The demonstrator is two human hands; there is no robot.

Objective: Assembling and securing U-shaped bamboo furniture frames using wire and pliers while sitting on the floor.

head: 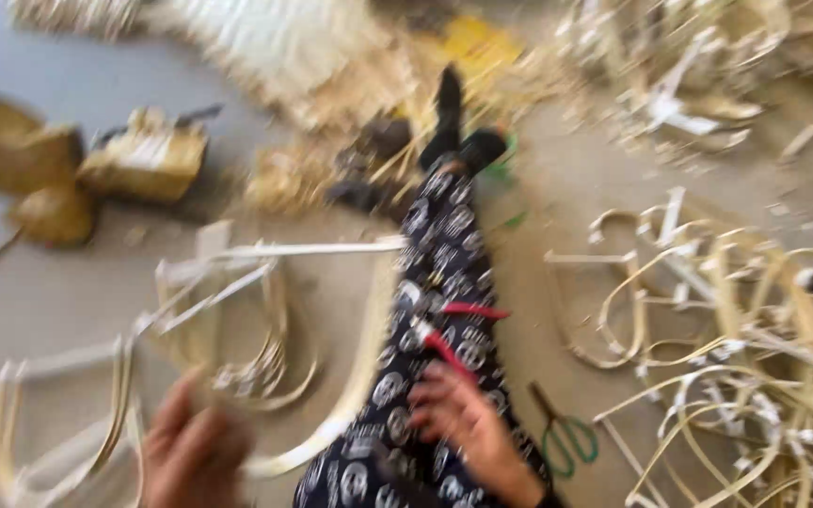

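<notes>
The picture is motion-blurred. My left hand [190,447] grips a bent frame of pale cane strips [237,301] at the lower left. My right hand [463,419] rests on my outstretched leg in black trousers with a white pattern [439,254], its fingers at the red handles of a small plier-like tool [449,343] lying on the thigh; whether it grips the tool is unclear. Green-handled scissors [566,437] lie on the floor just right of that hand.
A heap of bent cane frames [736,348] fills the right side. More cane scraps [689,66] and a pale bundle [284,47] lie at the top. A yellow machine [148,155] and brown baskets [30,169] stand at the upper left on the concrete floor.
</notes>
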